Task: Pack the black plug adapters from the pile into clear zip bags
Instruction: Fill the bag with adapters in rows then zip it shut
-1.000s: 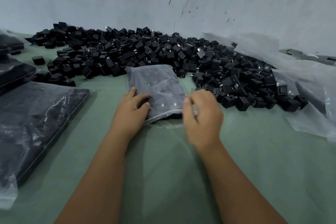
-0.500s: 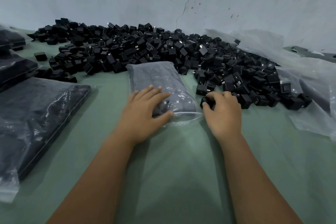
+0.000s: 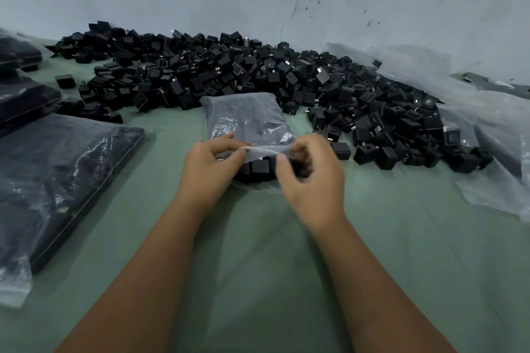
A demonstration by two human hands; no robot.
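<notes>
On the green counter [image 3: 258,252], just before the pile of black plug adapters [image 3: 258,74], lies a filled clear zip bag [image 3: 246,120]. The left hand [image 3: 210,163] and right hand [image 3: 312,175] pinch its open near edge; no writing is legible

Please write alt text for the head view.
Both hands, left hand and right hand, pinch the open mouth of a clear zip bag of black adapters on a green table; the adapter pile lies behind.
</notes>
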